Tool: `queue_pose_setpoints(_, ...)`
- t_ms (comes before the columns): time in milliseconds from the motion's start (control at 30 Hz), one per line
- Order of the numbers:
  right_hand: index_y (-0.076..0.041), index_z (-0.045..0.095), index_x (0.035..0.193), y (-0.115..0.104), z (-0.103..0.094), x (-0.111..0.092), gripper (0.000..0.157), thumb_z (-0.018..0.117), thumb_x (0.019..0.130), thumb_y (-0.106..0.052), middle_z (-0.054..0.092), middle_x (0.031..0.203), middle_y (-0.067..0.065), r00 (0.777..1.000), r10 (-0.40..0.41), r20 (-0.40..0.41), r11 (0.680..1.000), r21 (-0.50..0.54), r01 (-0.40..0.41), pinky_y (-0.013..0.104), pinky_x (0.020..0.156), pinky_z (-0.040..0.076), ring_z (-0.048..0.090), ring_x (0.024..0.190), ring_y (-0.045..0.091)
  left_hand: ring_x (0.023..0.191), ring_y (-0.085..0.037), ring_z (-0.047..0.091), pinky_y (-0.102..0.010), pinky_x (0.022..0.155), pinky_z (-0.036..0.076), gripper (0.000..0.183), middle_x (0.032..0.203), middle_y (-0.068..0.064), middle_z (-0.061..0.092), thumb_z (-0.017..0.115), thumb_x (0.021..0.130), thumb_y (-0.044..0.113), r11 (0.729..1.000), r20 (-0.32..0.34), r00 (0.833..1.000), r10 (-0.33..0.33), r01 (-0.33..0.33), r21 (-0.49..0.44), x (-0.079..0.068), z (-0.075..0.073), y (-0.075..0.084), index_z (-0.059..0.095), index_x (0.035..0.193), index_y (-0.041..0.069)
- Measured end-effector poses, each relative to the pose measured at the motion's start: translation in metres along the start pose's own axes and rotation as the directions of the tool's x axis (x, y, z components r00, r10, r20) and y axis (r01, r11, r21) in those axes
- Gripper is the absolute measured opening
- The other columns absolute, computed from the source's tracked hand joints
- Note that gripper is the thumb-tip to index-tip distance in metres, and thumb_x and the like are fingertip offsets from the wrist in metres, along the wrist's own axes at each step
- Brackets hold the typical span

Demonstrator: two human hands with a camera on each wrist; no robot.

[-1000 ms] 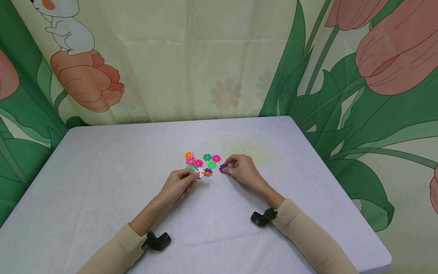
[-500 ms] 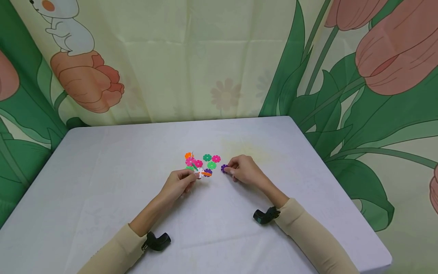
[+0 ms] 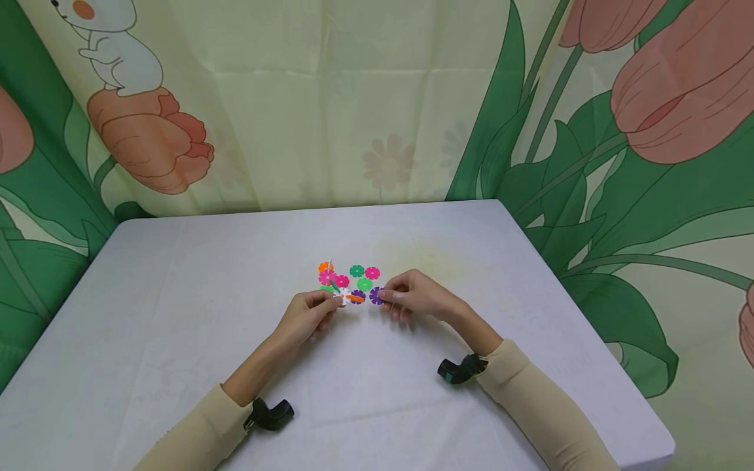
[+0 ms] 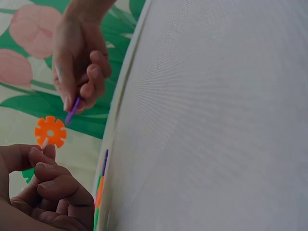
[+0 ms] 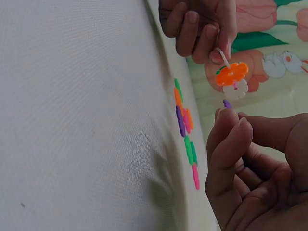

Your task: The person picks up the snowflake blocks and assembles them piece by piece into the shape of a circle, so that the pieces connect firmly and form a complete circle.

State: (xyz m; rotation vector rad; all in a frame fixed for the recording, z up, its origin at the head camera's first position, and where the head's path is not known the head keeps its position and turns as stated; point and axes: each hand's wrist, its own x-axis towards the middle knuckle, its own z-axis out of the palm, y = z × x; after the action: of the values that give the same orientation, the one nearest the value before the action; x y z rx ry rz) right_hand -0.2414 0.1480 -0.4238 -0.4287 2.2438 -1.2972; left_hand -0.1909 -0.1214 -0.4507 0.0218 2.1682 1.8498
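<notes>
In the head view my left hand (image 3: pixel 309 312) pinches a white notched disc (image 3: pixel 344 296), joined to an orange disc (image 3: pixel 356 299) and a green one. The left wrist view shows the orange disc (image 4: pixel 42 127) standing above the fingertips. My right hand (image 3: pixel 418 294) holds a purple notched disc (image 3: pixel 375 296) between thumb and fingers, a short gap to the right of the joined discs. Seen from the right wrist, only a sliver of the purple disc (image 5: pixel 227 103) shows past the fingertips, below the orange disc (image 5: pixel 232 74) and a white one (image 5: pixel 236 91).
Loose discs lie on the white-covered table (image 3: pixel 235 261) just beyond the hands: dark green (image 3: pixel 357 270), pink (image 3: pixel 372 273), light green (image 3: pixel 364 284), magenta (image 3: pixel 341 281) and orange (image 3: pixel 324 267) among them. A printed curtain (image 3: pixel 353 98) hangs behind.
The right hand has moved slightly left and nearer with the purple disc, which now lies closer to the left hand's joined discs. The left hand has stayed put.
</notes>
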Motion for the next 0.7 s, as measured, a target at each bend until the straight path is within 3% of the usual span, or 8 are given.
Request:
queue_pose_setpoints(300,0.001,0.075,0.106,-0.0025,0.0054,-0.0005,0.025,0.068,0.105,-0.023,0.071,0.082,0.008,0.997,0.015,0.077,0.998,0.056,-0.019,0.026,0.059,0.055,0.062,0.065,0.014,0.064,-0.015,0.044,-0.024,0.053,0.035,0.028,0.071,0.001,0.052,0.066,0.104,0.026,1.000,0.008,1.000,0.005,-0.005,0.005,0.0000,-0.0009,0.0000,0.069,0.104,-0.002)
queue_pose_setpoints(700,0.003,0.074,0.105,-0.0042,0.0092,-0.0007,0.027,0.066,0.106,-0.022,0.070,0.082,0.005,0.995,-0.011,0.099,0.998,0.060,0.005,0.025,0.060,0.055,0.063,0.065,0.013,0.062,-0.013,0.044,-0.023,0.052,0.035,0.030,0.071,0.002,0.053,0.067,0.104,0.027,1.000,0.008,1.000,-0.003,0.003,-0.003,0.0011,-0.0010,-0.0013,0.068,0.104,-0.003)
